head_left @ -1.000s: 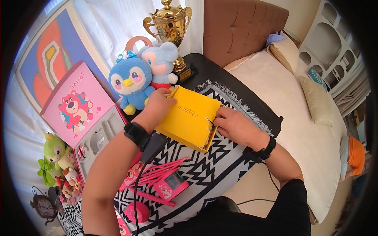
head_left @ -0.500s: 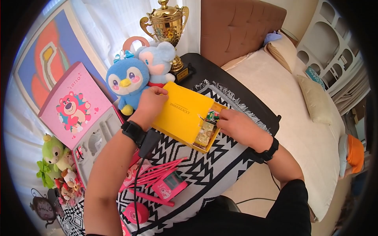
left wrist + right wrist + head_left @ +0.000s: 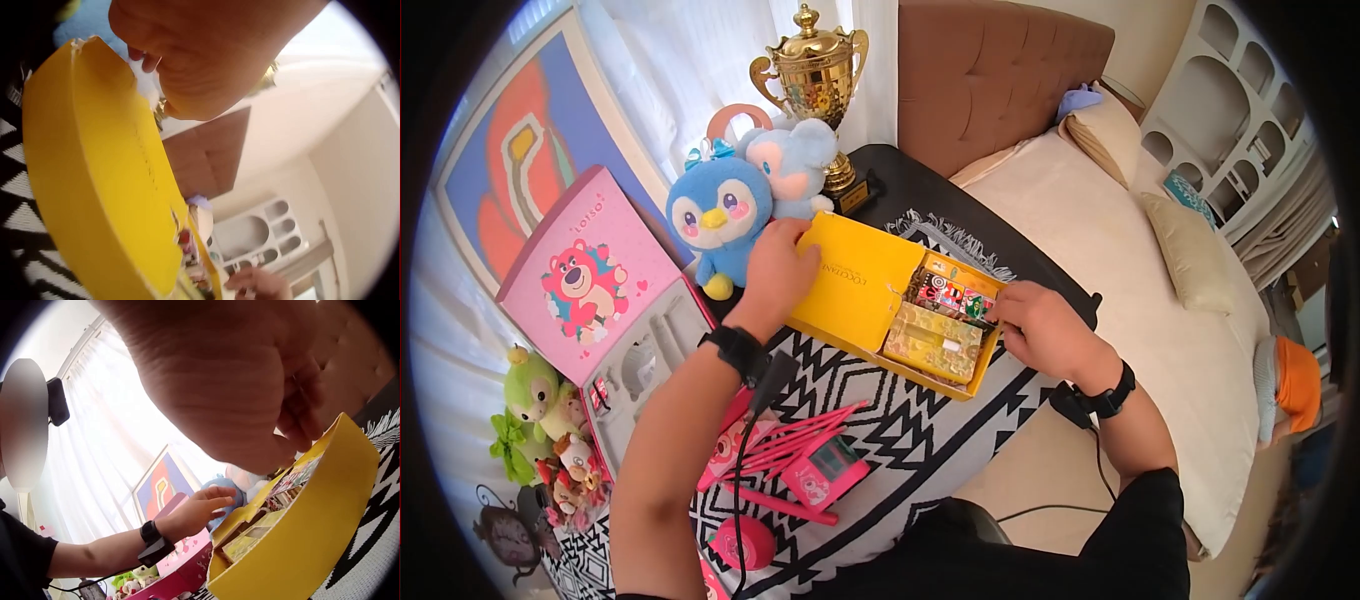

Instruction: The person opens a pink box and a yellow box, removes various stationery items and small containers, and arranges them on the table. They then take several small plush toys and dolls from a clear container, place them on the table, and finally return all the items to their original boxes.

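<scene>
A yellow sleeve (image 3: 850, 275) lies on the patterned cloth, with its yellow tray (image 3: 940, 385) pulled out to the right. The tray holds a gold patterned box (image 3: 935, 343) and small colourful packs (image 3: 945, 290). My left hand (image 3: 778, 280) is at the sleeve's far left end; in the right wrist view its fingers (image 3: 215, 501) look extended and loosely spread. The tray's right end wall is pinched by my right hand (image 3: 1050, 330). Close up in the right wrist view, that hand (image 3: 231, 387) has bent fingers at the tray's rim.
Blue plush toys (image 3: 722, 215) and a gold trophy (image 3: 815, 90) stand behind. At left is an open pink case (image 3: 595, 270). Nearer lie pink pencils (image 3: 800, 440), a pink device (image 3: 825, 475) and a round pink object (image 3: 743, 543). A cable (image 3: 740, 500) crosses there.
The tray has slid out of the sleeve to the right along with my right hand, uncovering the gold box and packs. My left hand and the sleeve have shifted slightly left in view.
</scene>
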The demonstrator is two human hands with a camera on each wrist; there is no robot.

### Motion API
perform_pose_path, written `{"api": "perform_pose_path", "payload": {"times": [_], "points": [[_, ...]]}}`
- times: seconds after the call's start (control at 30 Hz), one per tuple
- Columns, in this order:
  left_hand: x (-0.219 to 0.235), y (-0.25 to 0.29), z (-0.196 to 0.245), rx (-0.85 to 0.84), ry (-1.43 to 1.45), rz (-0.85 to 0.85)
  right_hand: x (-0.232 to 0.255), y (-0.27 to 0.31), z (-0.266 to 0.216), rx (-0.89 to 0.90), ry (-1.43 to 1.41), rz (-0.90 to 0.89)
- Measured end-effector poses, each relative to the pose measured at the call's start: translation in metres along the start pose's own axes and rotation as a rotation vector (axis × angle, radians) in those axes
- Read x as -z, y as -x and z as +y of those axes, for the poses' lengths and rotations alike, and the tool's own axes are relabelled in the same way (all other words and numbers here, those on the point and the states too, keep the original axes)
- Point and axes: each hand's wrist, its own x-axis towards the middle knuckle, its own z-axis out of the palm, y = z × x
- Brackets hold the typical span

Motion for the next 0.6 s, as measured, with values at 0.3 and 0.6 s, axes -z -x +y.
{"api": "perform_pose_path", "payload": {"times": [0.3,0.6], "points": [[-0.01,0.099,0.069,-0.608,-0.442,-0.497,-0.034,-0.052,-0.019,-0.272,0.18,-0.07],[-0.03,0.087,0.065,-0.648,-0.694,-0.459,-0.015,-0.056,-0.017,-0.353,0.1,0.035]]}}
